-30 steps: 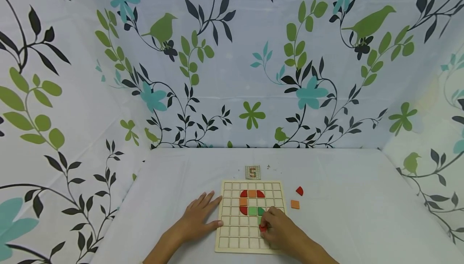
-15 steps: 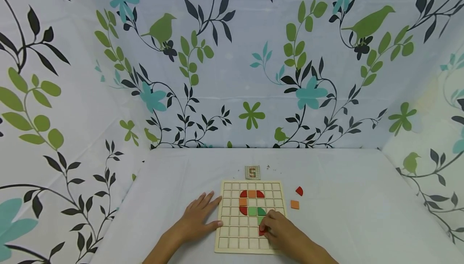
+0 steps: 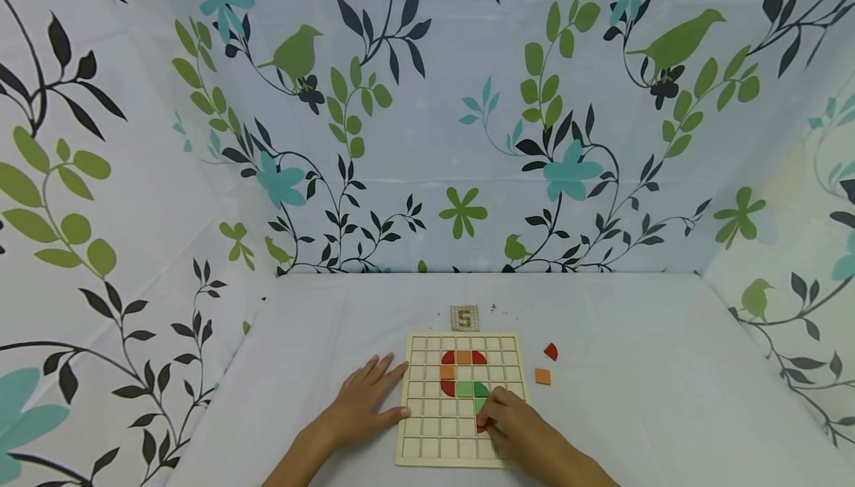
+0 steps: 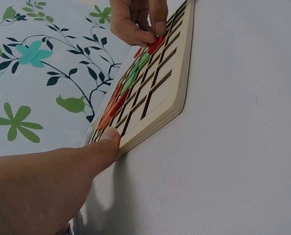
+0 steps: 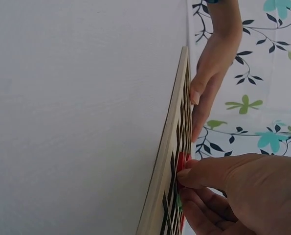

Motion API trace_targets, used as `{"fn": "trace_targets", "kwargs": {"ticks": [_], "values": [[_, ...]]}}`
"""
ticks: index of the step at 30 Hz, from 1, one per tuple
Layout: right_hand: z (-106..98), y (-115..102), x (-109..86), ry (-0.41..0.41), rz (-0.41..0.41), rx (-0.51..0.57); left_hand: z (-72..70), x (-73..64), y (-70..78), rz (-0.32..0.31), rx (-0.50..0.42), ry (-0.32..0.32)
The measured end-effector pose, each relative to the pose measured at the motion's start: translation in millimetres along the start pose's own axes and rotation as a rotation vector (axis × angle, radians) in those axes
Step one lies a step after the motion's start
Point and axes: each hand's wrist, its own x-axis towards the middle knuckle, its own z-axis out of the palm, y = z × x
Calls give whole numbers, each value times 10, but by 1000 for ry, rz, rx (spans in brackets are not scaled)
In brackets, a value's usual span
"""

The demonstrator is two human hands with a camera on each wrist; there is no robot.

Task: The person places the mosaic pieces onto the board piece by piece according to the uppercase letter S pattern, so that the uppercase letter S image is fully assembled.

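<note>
A light wooden grid board lies on the white table. My left hand rests at its left edge, fingers spread and thumb on the rim. In the left wrist view, the thumb lies over the board's edge. My right hand pinches a red quarter-circle piece at a cell in the lower right part of the board, fingers partly covering it. Above it, a curved line of red, orange and green pieces fills cells, including a green quarter-circle and an orange square.
A small pattern card with an S-like figure lies beyond the board. To the board's right are a loose red quarter-circle and a loose orange square. A patterned cloth hangs behind the table.
My right hand has shifted slightly, bringing the red quarter-circle a little toward me and lower into the cell below the light green square. My left hand has stayed in place.
</note>
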Motion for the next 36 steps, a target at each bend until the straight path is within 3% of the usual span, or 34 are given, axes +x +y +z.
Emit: {"fn": "trace_targets", "kwargs": {"ticks": [12, 16, 18, 25, 30, 36], "values": [[-7, -6, -23, 30, 1, -29, -15, 7, 15, 0, -3, -2], [-66, 9, -26, 38, 6, 12, -5, 11, 4, 0, -4, -6], [-121, 43, -31, 53, 40, 29, -2, 10, 1, 1, -4, -6], [-381, 354, -59, 186, 327, 105, -24, 7, 25, 1, -2, 0], [-497, 604, -145, 261, 416, 120, -18, 11, 16, 2, -3, 3], [-459, 741, -200, 232, 469, 109, -1, 6, -5, 10, -7, 3]]}}
